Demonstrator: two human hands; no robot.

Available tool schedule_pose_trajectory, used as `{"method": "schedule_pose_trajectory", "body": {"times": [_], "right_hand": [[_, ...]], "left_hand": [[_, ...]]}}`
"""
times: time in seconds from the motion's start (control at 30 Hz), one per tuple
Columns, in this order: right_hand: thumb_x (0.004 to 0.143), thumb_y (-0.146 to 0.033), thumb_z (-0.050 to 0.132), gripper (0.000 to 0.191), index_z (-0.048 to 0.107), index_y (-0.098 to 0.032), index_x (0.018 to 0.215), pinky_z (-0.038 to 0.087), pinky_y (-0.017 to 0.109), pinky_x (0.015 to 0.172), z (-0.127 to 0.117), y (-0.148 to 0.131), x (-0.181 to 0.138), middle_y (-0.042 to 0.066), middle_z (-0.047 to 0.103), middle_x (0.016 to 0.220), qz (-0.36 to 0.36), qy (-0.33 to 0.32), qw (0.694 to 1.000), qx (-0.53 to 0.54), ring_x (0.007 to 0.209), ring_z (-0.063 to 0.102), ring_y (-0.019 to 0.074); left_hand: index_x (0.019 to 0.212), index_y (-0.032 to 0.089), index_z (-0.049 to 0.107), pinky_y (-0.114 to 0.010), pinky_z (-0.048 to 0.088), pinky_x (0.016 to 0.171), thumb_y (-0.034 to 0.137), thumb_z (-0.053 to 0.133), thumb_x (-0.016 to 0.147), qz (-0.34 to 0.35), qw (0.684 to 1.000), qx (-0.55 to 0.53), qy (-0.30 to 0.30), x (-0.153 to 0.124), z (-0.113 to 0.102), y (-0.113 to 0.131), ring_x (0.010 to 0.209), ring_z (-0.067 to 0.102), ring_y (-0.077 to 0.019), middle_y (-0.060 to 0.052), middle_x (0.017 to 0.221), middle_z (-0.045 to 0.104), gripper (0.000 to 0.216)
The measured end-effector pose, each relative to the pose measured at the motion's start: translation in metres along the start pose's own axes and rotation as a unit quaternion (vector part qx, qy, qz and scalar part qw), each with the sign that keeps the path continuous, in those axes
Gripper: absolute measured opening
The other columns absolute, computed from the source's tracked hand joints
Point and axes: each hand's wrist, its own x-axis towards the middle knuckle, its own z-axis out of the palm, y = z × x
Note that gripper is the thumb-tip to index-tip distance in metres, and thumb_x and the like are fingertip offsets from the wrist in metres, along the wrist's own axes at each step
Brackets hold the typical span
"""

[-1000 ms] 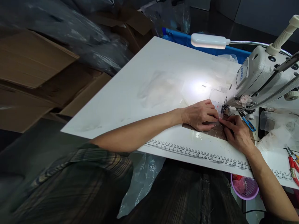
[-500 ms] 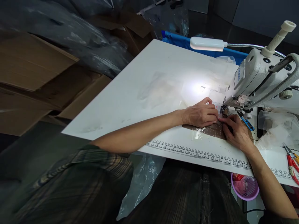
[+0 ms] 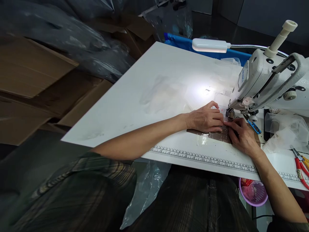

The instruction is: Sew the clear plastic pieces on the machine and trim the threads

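A thin sheer white fabric (image 3: 220,110) lies at the needle area of the white sewing machine (image 3: 253,77), hard to make out against the bright table. My left hand (image 3: 205,118) rests on it just left of the presser foot, fingers bent and pressed together on the cloth. My right hand (image 3: 242,135) is closed in front of the foot, thumb and index finger pinching at the fabric's near edge. The fingertips of both hands almost meet. Beneath them a brown plate (image 3: 205,133) with shiny clear tape covers part of the table. My fingers hide most of the fabric.
A ruler strip (image 3: 202,159) runs along the front edge of the white table (image 3: 125,106). Right of the machine foot are blue thread snips (image 3: 254,126), bunched sheer fabric (image 3: 287,129) and red-handled pliers (image 3: 299,169). A lamp (image 3: 210,45) hangs above; a purple basket (image 3: 257,201) sits below.
The whole view has shifted slightly, so the machine and table appear a little further left. Both hands keep nearly the same pose beside the presser foot.
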Motion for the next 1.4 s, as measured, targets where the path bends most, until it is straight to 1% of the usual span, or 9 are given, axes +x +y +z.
{"method": "schedule_pose_trajectory", "body": {"times": [0.2,0.37,0.53,0.63,0.77,0.87,1.07,1.2,1.4], "right_hand": [[0.096,-0.023,0.047,0.034,0.071,-0.025,0.120,0.057,0.033,0.069,0.001,-0.001,-0.001,0.010,0.061,0.107,0.005,-0.002,1.000,-0.008,0.088,0.063,0.0205],[0.096,-0.023,0.046,0.034,0.070,-0.024,0.120,0.057,0.031,0.067,0.001,0.000,-0.001,0.010,0.060,0.106,-0.010,-0.001,0.999,-0.037,0.085,0.063,0.0196],[0.095,-0.021,0.045,0.035,0.068,-0.022,0.122,0.056,0.030,0.062,0.001,-0.002,0.000,0.011,0.059,0.106,-0.032,0.000,0.997,-0.075,0.082,0.062,0.0193],[0.095,-0.021,0.045,0.035,0.068,-0.020,0.121,0.054,0.030,0.060,0.000,-0.003,0.001,0.011,0.059,0.104,-0.044,0.004,0.994,-0.100,0.077,0.061,0.0181],[0.095,-0.022,0.046,0.035,0.068,-0.020,0.121,0.053,0.030,0.058,0.000,-0.003,0.001,0.011,0.059,0.104,-0.048,-0.003,0.991,-0.123,0.074,0.061,0.0185],[0.095,-0.022,0.045,0.035,0.067,-0.020,0.123,0.053,0.030,0.057,0.000,-0.005,0.002,0.012,0.058,0.104,-0.040,-0.016,0.990,-0.132,0.075,0.061,0.0190],[0.096,-0.022,0.042,0.042,0.060,-0.022,0.134,0.046,0.025,0.049,-0.004,-0.014,0.007,0.012,0.057,0.105,0.010,-0.056,0.989,-0.138,0.072,0.057,0.0171],[0.097,-0.024,0.041,0.041,0.059,-0.023,0.133,0.042,0.024,0.047,-0.005,-0.018,0.010,0.012,0.056,0.104,0.046,-0.077,0.985,-0.148,0.067,0.055,0.0156],[0.097,-0.027,0.042,0.037,0.060,-0.021,0.128,0.041,0.025,0.046,-0.004,-0.016,0.008,0.013,0.057,0.103,0.033,-0.049,0.988,-0.140,0.067,0.057,0.0168]], "left_hand": [[0.100,0.023,0.071,-0.043,0.037,0.097,0.037,0.054,0.092,0.018,1.000,-0.016,0.004,-0.002,-0.005,0.002,0.091,0.065,-0.0194,-0.006,0.105,0.075,0.023],[0.095,0.021,0.072,-0.043,0.039,0.094,0.035,0.053,0.091,0.029,1.000,0.000,0.007,-0.002,-0.002,0.001,0.087,0.065,-0.0195,-0.007,0.101,0.076,0.024],[0.088,0.020,0.072,-0.045,0.036,0.097,0.031,0.052,0.090,0.055,0.998,0.021,0.018,0.000,-0.001,0.000,0.089,0.065,-0.0208,-0.007,0.099,0.076,0.022],[0.090,0.021,0.072,-0.045,0.036,0.097,0.031,0.055,0.088,0.042,0.999,0.012,0.003,0.000,-0.002,0.000,0.091,0.064,-0.0219,-0.007,0.099,0.075,0.020],[0.093,0.023,0.072,-0.042,0.039,0.092,0.030,0.056,0.085,0.010,0.999,-0.010,-0.032,0.000,-0.004,0.001,0.088,0.063,-0.0219,-0.007,0.104,0.075,0.019],[0.094,0.022,0.072,-0.042,0.039,0.089,0.031,0.055,0.085,0.005,0.999,-0.006,-0.031,0.000,-0.004,0.000,0.086,0.062,-0.0224,-0.007,0.106,0.074,0.021],[0.094,0.020,0.071,-0.043,0.037,0.086,0.034,0.053,0.086,-0.009,0.999,0.026,-0.035,0.000,-0.004,0.001,0.085,0.060,-0.0232,-0.010,0.106,0.073,0.025],[0.097,0.018,0.071,-0.043,0.037,0.088,0.035,0.052,0.089,-0.021,0.998,0.040,-0.035,-0.001,-0.003,0.002,0.086,0.060,-0.0231,-0.011,0.110,0.071,0.027],[0.100,0.019,0.070,-0.043,0.037,0.085,0.037,0.051,0.089,-0.030,0.998,0.051,-0.036,0.000,-0.002,0.001,0.088,0.060,-0.0237,-0.010,0.115,0.070,0.028]]}}
